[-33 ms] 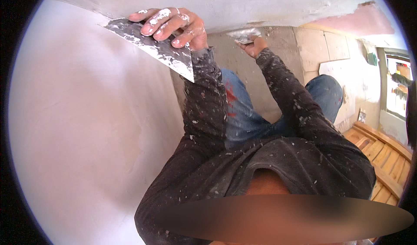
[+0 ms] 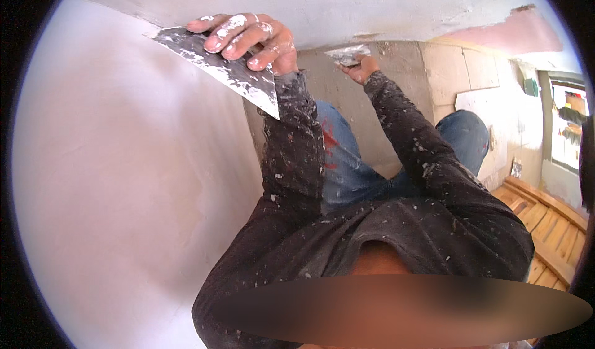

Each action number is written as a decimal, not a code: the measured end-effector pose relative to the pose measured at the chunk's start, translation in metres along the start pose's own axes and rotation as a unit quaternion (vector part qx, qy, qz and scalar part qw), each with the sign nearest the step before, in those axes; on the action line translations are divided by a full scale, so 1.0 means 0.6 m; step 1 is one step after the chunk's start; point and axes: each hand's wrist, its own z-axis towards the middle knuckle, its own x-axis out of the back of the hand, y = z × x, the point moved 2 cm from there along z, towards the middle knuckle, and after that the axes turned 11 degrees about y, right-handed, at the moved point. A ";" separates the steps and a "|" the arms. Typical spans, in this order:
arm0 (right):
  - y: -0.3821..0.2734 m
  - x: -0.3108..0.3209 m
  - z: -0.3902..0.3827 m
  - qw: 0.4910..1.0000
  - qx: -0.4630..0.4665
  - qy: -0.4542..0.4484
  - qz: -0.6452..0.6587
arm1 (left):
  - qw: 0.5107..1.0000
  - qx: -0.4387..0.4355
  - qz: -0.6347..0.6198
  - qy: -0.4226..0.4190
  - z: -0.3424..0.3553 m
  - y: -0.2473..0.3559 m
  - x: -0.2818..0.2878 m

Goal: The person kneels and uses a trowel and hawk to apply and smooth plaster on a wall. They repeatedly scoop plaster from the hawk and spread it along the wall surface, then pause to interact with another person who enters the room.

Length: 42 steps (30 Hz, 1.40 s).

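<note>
I have the left hand point(image 2: 268, 44) gripping a white-smeared wide blade point(image 2: 214, 63) beside the pale wall point(image 2: 124, 163) — the right hand point(image 2: 362, 70), farther from that wall, grips a white-coated tool point(image 2: 346, 53).

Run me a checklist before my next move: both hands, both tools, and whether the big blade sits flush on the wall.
1. Left hand on the wide blade: ok, spread over its dark face.
2. Wide blade clean: not ok, white smears.
3. Its long edge flush on the left wall: cannot tell.
4. Right hand holding the smaller tool: ok.
5. Left hand clean: not ok, white patches.
</note>
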 end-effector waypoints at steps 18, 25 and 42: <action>-0.078 -0.225 -0.241 0.958 0.119 -0.224 -0.137 | 1.000 0.002 0.012 0.020 0.002 0.008 -0.009; -0.028 -0.115 -0.259 0.971 0.098 -0.216 -0.042 | 1.000 0.012 -0.002 -0.012 0.004 0.015 0.003; -0.036 -0.058 0.096 0.992 0.002 -0.043 -0.119 | 1.000 0.014 0.024 0.010 0.013 0.017 0.015</action>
